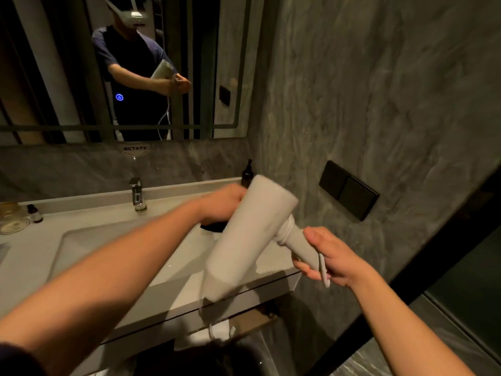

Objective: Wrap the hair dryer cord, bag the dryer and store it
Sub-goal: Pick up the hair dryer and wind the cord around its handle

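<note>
Both hands on hair dryer [244, 240] over desk [173, 291]: left hand [225, 204] clasps barrel, steadying; right hand [329, 256] closed round handle and cord [324, 270], apparently for wrapping.

a pale grey, smooth-bodied hair dryer [244, 240] hangs tilted over the right end of a light stone vanity counter [32, 256], its barrel running from upper right to lower left. the left hand [225, 204] grips the far end of the barrel, near a dark pump bottle [247, 175] at the counter's back right corner. the right hand [328, 256] closes around the handle, pinching a pale cord [324, 270] against it. a chrome tap [137, 195] stands at the back edge, above the sunken basin [81, 240].
</note>
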A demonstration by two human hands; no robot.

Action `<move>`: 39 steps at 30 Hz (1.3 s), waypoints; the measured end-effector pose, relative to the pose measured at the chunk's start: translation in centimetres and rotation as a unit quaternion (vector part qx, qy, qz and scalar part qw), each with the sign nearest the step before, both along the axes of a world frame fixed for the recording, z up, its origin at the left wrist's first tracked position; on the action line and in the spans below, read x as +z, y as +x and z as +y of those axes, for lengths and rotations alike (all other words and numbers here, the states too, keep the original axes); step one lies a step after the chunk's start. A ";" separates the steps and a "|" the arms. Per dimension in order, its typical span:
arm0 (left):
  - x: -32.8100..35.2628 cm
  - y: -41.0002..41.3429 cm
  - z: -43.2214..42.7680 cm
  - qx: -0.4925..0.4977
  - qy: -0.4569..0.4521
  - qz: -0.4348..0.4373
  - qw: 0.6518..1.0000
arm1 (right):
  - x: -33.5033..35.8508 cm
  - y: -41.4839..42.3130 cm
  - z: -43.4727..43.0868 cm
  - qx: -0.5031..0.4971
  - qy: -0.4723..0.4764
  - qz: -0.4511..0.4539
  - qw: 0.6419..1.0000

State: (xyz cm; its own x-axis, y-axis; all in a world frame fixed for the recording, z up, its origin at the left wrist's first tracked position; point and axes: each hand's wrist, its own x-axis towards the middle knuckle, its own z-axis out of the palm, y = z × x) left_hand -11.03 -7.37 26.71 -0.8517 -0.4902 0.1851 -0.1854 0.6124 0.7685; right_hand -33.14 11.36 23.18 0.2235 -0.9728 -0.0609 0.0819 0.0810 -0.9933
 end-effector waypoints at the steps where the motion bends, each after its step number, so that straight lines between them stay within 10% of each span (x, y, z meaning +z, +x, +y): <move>1: -2.2 0.1 0.5 0.024 0.071 0.031 0.997 | -0.1 -0.1 0.0 -0.037 -0.003 -0.028 0.999; 4: -8.1 -0.3 3.3 0.033 0.332 0.067 0.940 | -0.8 -0.1 -0.1 -0.160 0.012 -0.060 0.985; 6: -11.1 -0.3 5.2 0.054 0.337 0.069 0.937 | -1.6 0.4 -0.2 -0.229 0.011 -0.046 0.972; 13: -10.0 1.5 9.1 0.047 0.001 -0.046 0.998 | -3.9 -0.6 -1.9 -0.439 -0.013 0.207 0.874; 24: 2.7 0.4 5.8 -0.018 -0.245 -0.096 0.965 | -5.9 0.0 -2.4 -0.233 0.038 0.502 0.832; 30: 3.5 -0.5 1.9 -0.021 -0.154 -0.094 0.983 | -2.1 -0.9 -0.1 0.027 0.086 0.391 0.916; 39: -6.4 -1.9 2.8 0.040 0.152 0.042 0.987 | -1.5 -1.8 1.8 0.039 0.038 0.019 0.998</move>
